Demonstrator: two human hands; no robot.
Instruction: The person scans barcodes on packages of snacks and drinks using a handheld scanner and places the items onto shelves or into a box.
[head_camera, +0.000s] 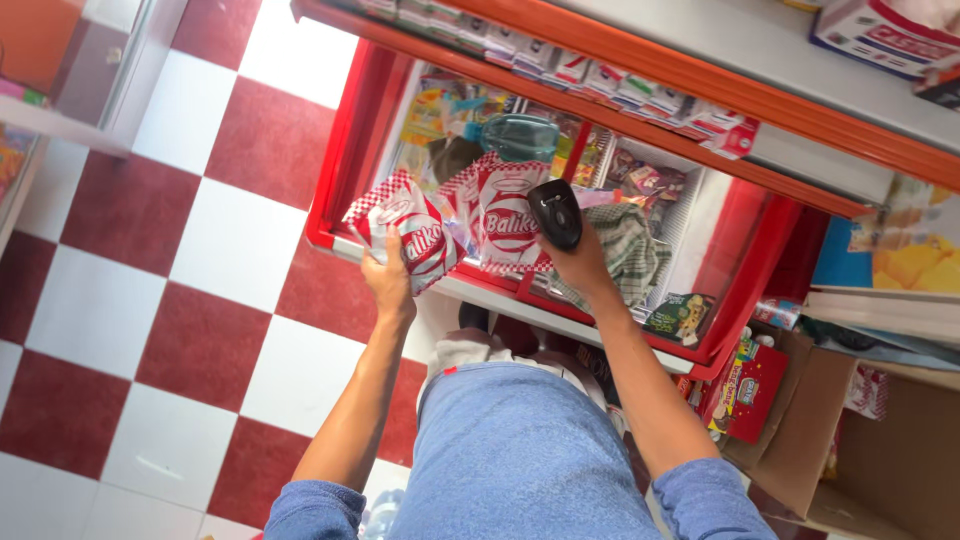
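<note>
A red-and-white packet is gripped in the left hand, long axis rising beyond the fingers. A black scanner is clasped by the right hand; a second packet lies just left of its fingers.

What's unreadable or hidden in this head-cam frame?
- Left hand: its fingers go behind the red-and-white packets it grips, so how many packets is unclear.
- Right hand: the black handheld scanner covers its fingers; the scanner's front faces away.
- Chest freezer: goods deep inside are blurred behind the glass lid and the packets.
- Cardboard box: cut off by the right and bottom edges.
- Feet: hidden by the person's own body.
</note>
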